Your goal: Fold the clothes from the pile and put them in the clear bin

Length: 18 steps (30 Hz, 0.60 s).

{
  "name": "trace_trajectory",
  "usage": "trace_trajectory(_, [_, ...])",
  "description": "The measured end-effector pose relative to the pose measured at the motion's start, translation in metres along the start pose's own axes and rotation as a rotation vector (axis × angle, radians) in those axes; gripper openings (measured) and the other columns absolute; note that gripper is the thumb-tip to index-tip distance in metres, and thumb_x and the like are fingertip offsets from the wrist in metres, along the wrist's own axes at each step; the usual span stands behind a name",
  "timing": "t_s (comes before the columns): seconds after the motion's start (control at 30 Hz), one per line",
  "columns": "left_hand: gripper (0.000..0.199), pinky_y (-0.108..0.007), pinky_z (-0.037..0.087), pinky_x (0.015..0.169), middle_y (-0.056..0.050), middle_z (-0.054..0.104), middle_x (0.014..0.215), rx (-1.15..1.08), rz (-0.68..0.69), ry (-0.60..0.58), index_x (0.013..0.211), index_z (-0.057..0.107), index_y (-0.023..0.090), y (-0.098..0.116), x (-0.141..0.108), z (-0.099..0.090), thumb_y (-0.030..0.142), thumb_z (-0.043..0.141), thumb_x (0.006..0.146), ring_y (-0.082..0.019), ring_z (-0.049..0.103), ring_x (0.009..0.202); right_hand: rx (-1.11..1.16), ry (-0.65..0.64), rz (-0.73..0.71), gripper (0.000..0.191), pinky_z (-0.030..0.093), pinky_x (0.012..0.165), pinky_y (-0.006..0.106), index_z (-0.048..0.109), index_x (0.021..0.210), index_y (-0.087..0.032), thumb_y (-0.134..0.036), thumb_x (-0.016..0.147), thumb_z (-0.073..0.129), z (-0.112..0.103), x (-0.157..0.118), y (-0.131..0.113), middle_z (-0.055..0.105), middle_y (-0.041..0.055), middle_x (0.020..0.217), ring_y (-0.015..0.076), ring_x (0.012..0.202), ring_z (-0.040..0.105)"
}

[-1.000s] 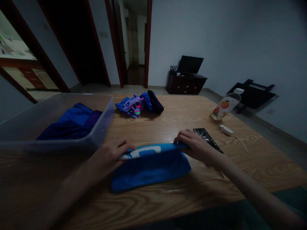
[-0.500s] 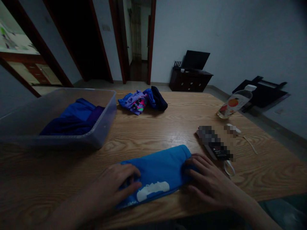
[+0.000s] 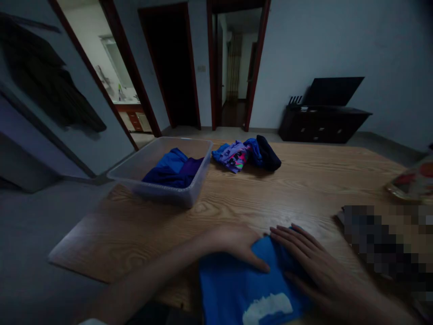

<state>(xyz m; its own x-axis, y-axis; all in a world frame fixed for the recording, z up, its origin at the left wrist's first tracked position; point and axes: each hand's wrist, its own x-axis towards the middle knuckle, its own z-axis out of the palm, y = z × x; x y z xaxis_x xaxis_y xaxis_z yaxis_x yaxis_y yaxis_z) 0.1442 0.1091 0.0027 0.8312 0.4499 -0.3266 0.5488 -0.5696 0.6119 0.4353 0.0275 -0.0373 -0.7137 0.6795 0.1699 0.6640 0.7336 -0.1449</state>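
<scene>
A folded blue garment (image 3: 233, 284) with a white printed patch lies on the wooden table close in front of me, its near edge cut off by the frame. My left hand (image 3: 238, 243) rests across its far edge, thumb stretched out over the fabric and the other fingers partly hidden. On the garment's right side my right hand (image 3: 314, 262) lies flat, its fingers extended over the cloth. Both hands touch the garment, and neither visibly pinches it.
A clear plastic bin (image 3: 191, 196) holding blue and purple clothes (image 3: 172, 169) stands left on the table (image 3: 301, 189). Crumpled clothes (image 3: 237, 155) lie to its right. A bottle (image 3: 412, 180) and a pixelated dark object (image 3: 379, 243) are at the right. The table's left edge shows.
The view has swung left, so things appear farther right. My left hand has moved toward the garment's far edge, closer to my right hand. The right fingers are now flatter. The garment looks turned.
</scene>
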Motion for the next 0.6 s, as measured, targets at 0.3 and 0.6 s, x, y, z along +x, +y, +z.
trace_trajectory(0.3, [0.066, -0.04, 0.056, 0.104, -0.008, 0.075, 0.132, -0.656, 0.071, 0.067, 0.126, 0.072, 0.021, 0.01, -0.056, -0.012, 0.072, 0.08, 0.086, -0.033, 0.071, 0.123, 0.362, -0.031, 0.087, 0.077, 0.047, 0.127, 0.061, 0.033, 0.174, -0.042, -0.042, 0.104, 0.065, -0.042, 0.043, -0.016, 0.046, 0.0032, 0.175, 0.0407, 0.162, 0.042])
trace_trajectory(0.6, [0.079, -0.052, 0.055, 0.112, -0.006, 0.073, 0.138, -1.164, 0.082, 0.173, 0.148, 0.064, 0.03, 0.003, -0.118, -0.007, 0.061, 0.092, 0.081, -0.036, 0.07, 0.13, 0.998, -0.135, 0.309, 0.055, 0.055, 0.115, 0.055, 0.073, 0.14, -0.028, -0.066, 0.101, 0.065, -0.055, 0.114, -0.011, 0.073, 0.0116, 0.139, 0.0375, 0.131, 0.068])
